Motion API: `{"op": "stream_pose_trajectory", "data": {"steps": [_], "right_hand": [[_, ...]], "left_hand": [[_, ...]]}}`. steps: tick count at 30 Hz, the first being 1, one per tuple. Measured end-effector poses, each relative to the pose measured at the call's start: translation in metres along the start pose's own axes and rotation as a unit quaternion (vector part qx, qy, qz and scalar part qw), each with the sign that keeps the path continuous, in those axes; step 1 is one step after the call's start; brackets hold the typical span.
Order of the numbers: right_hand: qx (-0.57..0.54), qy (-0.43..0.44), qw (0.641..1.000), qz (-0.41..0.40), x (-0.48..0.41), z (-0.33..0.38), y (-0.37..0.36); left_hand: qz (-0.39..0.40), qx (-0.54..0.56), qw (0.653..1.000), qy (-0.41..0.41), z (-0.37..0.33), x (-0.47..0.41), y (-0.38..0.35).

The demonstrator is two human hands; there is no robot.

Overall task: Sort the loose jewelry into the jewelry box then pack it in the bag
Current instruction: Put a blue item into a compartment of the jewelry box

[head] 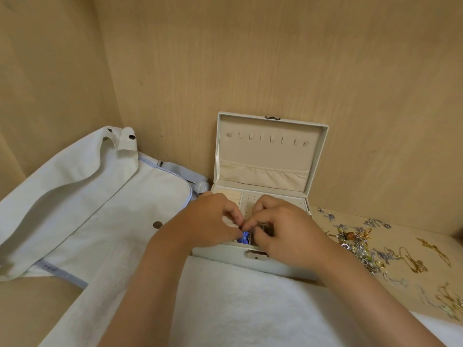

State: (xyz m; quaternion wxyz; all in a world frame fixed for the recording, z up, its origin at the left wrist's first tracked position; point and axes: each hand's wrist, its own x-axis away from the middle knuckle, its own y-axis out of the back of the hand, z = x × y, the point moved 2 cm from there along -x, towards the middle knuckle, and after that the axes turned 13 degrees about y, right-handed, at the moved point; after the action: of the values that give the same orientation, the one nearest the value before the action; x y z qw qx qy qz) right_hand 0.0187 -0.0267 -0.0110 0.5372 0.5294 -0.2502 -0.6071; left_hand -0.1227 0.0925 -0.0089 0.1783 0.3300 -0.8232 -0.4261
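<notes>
Pinching blue piece, seemingly: left hand, right hand.

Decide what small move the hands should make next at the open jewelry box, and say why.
Probably lower the small blue piece into the front compartment of the jewelry box and let go. The left hand and right hand both pinch it at their fingertips right over that compartment, and a pile of loose jewelry lies at the right.
</notes>
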Motion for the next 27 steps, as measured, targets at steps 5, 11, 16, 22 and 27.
{"op": "stream_pose_trajectory", "data": {"steps": [5,11,16,22,27], "right_hand": [[-0.031,-0.016,0.999,0.019,0.005,-0.005,0.0],[-0.045,-0.076,0.994,-0.072,0.028,-0.043,0.058],[-0.017,-0.136,0.99,-0.033,0.058,-0.078,0.093],[-0.015,-0.167,0.983,0.072,0.086,-0.098,0.079],[0.025,-0.162,0.981,0.108,0.092,-0.1,0.054]], "left_hand": [[-0.016,0.014,1.0,0.019,0.0,-0.003,-0.003],[-0.064,0.033,0.997,-0.008,-0.034,-0.013,-0.013],[-0.046,0.04,0.994,-0.089,-0.088,-0.03,-0.032],[-0.037,-0.038,0.989,-0.142,-0.136,-0.042,-0.068],[-0.063,-0.096,0.987,-0.114,-0.135,-0.049,-0.088]]}}
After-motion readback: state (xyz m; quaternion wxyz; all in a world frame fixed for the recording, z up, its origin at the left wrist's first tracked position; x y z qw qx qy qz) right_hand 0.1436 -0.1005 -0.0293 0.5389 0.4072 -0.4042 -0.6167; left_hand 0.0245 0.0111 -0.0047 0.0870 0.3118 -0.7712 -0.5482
